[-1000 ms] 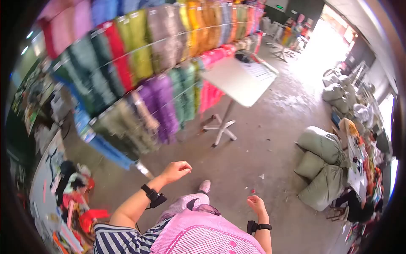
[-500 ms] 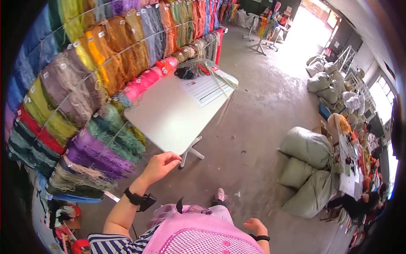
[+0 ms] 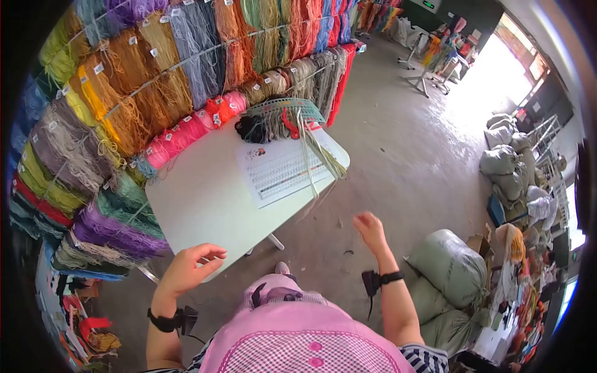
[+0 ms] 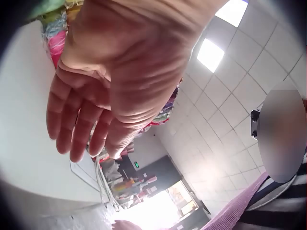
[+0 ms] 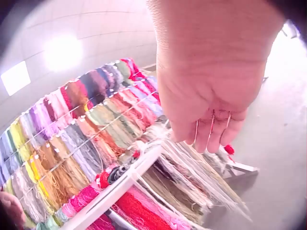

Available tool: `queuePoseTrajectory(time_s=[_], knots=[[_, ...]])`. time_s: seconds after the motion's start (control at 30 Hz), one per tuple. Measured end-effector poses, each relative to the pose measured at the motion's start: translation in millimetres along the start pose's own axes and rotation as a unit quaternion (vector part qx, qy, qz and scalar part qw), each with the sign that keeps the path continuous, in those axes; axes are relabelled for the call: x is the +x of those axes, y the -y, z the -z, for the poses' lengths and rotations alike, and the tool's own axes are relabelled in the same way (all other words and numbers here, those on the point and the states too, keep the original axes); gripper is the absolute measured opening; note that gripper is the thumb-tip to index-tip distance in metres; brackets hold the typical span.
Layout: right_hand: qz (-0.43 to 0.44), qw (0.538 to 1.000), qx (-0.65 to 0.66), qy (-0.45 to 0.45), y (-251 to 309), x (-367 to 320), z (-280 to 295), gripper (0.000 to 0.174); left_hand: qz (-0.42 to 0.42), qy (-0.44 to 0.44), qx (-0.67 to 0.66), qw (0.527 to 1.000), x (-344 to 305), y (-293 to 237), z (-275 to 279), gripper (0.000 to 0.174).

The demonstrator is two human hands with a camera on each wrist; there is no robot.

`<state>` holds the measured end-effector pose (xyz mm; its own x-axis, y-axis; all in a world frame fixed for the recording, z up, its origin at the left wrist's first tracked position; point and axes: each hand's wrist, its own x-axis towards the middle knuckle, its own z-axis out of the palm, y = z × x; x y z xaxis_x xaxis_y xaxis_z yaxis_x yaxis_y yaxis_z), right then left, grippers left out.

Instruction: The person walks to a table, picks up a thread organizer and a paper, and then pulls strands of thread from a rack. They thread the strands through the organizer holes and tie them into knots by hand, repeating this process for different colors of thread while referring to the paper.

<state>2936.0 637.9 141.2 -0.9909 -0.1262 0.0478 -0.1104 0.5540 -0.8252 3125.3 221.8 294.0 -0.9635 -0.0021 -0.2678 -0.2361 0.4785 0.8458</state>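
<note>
My left hand (image 3: 186, 268) hangs over the near left corner of a white table (image 3: 199, 199), fingers loosely bent and nothing in them; its palm shows in the left wrist view. Out past the table's right side, above the floor, is my right hand (image 3: 373, 233), relaxed and holding nothing. On the table lies a printed sheet (image 3: 280, 180) with rows of small marks. Behind it sits a teal strip with holes (image 3: 311, 107), dark and grey-green yarn (image 3: 268, 127) hanging from it. Pale strands (image 3: 326, 158) trail across the sheet's right side and over the table edge.
A rack of colourful yarn hanks (image 3: 161, 93) runs along the table's left and far sides. Stuffed sacks (image 3: 448, 267) stand on the floor at the right, beside a cluttered table (image 3: 497, 336). More sacks (image 3: 497, 160) and a bright doorway (image 3: 504, 62) are further back.
The table has come closer as the person walked up to it, and the view has swung round. The right hand has risen forward from beside the body. Both hands stay without anything in them.
</note>
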Motion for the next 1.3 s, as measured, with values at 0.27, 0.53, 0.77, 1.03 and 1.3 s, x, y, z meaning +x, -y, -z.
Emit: queuePoseTrajectory(time_s=[0.27,0.53,0.77,1.03,1.3], knots=[[0.089,0.988,0.115,0.051,50.7,246.7,-24.8,0.027,0.075,-0.141,-0.139,0.977,60.6,-26.5,0.6,0.022],[0.159,0.978,0.038,0.128,32.8,479.8,-121.1,0.045,0.047,-0.168,-0.003,0.985,190.6,-92.4,-30.8,0.022],[-0.027,0.887,0.139,0.439,69.2,467.2,-87.9,0.033,0.105,-0.265,-0.117,0.951,295.2,-96.7,-36.9,0.023],[-0.215,0.752,0.204,0.588,44.7,444.7,-48.5,0.029,0.097,-0.438,0.007,0.894,405.2,-24.5,5.2,0.032],[-0.043,0.771,0.186,0.608,88.7,439.1,-23.9,0.029,0.199,-0.327,-0.058,0.922,426.4,-36.8,20.5,0.043]])
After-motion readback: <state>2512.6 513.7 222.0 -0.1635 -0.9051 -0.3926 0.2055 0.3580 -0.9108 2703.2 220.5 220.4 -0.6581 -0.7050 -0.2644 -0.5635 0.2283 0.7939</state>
